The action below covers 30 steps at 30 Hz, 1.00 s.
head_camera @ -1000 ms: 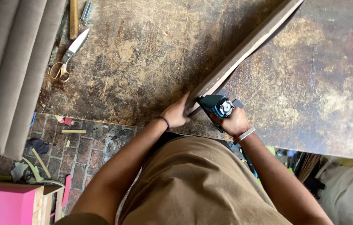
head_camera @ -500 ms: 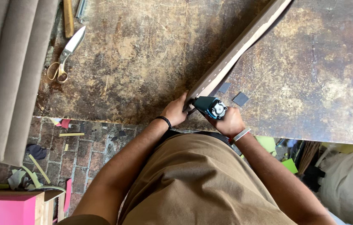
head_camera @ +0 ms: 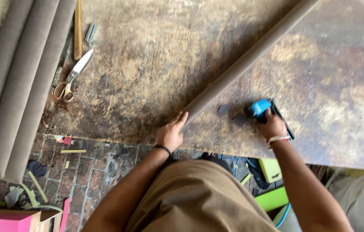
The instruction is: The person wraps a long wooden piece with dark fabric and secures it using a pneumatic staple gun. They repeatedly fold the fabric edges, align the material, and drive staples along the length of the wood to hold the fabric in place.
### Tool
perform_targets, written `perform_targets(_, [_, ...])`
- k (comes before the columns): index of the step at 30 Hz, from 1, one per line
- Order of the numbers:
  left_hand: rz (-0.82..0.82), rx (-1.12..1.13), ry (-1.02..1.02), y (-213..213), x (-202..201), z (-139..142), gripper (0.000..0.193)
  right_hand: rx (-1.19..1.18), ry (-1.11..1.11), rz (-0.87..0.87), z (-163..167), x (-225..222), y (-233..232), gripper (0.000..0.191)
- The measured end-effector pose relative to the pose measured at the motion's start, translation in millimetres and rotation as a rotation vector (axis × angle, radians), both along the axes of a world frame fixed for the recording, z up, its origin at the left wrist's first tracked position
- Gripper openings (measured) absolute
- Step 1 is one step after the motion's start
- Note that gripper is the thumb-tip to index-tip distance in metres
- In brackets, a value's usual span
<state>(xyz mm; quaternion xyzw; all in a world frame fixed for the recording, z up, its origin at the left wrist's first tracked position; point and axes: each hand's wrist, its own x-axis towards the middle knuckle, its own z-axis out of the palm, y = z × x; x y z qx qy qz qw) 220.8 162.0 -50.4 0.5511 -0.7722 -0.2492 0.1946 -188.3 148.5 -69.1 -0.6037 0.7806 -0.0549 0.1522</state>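
A long fabric-covered strip (head_camera: 250, 53) lies diagonally across the worn table (head_camera: 147, 68), its near end by the front edge. My left hand (head_camera: 171, 133) rests at that near end, fingers touching the strip. To the right, my right hand (head_camera: 272, 125) is closed around a black and blue staple gun (head_camera: 261, 108) lying on the table, apart from the strip. Two small dark scraps (head_camera: 229, 114) lie between the strip and the gun.
Scissors (head_camera: 73, 74), a wooden stick (head_camera: 78, 28) and a small metal piece (head_camera: 90, 34) lie at the table's left side. Grey padded rolls (head_camera: 14, 86) lean at the left. Scraps litter the brick floor (head_camera: 91, 172); a pink box (head_camera: 1, 220) stands lower left.
My right hand has carried the staple gun away from the strip's near end and set it down to the right. The strip now shows its covered side. My left hand stays at its end.
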Motion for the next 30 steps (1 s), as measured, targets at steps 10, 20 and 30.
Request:
perform_targets(10, [0.189, 0.012, 0.018, 22, -13, -8, 0.082, -0.177, -0.016, 0.206, 50, 29, -63, 0.070])
perform_targets(20, [0.357, 0.108, -0.086, 24, -26, -3, 0.072, -0.221, 0.333, 0.715, 58, 33, -204, 0.057])
perform_targets(30, [0.892, 0.184, 0.054, -1, 64, 13, 0.050, 0.067, 0.521, 0.996, 112, 96, -211, 0.043])
